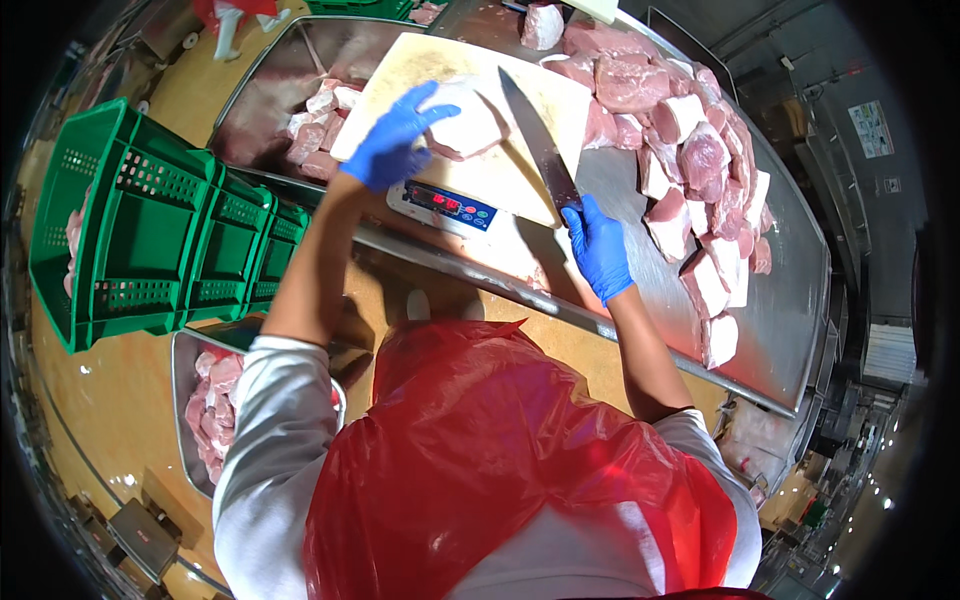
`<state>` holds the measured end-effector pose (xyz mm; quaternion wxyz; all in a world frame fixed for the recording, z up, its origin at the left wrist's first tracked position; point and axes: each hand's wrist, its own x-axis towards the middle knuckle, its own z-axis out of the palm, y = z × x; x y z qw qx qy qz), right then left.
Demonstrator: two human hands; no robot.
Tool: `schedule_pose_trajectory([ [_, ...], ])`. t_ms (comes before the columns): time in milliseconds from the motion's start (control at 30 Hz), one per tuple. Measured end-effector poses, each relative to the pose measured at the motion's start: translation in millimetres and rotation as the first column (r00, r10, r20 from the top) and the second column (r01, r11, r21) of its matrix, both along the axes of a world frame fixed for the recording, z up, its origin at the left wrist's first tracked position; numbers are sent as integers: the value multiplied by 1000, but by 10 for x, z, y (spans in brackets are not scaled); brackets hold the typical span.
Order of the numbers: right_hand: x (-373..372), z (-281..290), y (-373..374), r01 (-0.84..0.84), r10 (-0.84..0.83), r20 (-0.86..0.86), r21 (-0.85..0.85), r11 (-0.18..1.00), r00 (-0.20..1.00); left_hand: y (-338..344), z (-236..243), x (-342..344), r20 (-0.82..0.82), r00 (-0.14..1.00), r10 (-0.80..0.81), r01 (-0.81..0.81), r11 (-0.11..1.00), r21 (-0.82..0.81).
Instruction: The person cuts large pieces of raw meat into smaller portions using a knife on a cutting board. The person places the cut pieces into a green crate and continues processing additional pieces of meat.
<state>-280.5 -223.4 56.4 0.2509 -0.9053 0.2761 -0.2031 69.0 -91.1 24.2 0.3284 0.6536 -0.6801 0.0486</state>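
Note:
A pale block of meat (466,122) rests on a cream cutting board (395,70). My left hand (395,140), gloved in blue, is at the board's left, fingers spread and reaching toward that block; whether they touch it I cannot tell. My right hand (598,245), also in a blue glove, grips a long dark-bladed knife (530,130), which lies along the board's right side with its tip pointing away from me. Under the board's near edge shows a digital scale (478,218). Several pink and white pieces of meat (706,160) are heaped to the right on the steel table (770,340).
A steel tray (265,90) with meat pieces sits left of the board. Green perforated crates (140,225) stand at the left, above a metal bin (185,420) of meat on the floor. A person's white-clad legs (227,30) show at the upper left.

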Motion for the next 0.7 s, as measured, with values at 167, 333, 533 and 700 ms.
schedule_pose_trajectory([
  [167,643,156,37,-118,91,-166,-159,980,982,542,-243,-1140,-200,955,220,-254,953,-166],
  [333,1463,297,111,-262,231,-168,-198,945,958,1096,-227,-1346,-445,848,289,-371,922,-109],
  [533,1300,210,46,-371,287,-349,-203,906,892,1420,-330,-1037,-442,787,431,-510,857,-71],
  [700,-17,221,-521,-425,202,-640,-214,880,742,1385,-198,-839,-427,780,457,-559,816,-147],
])
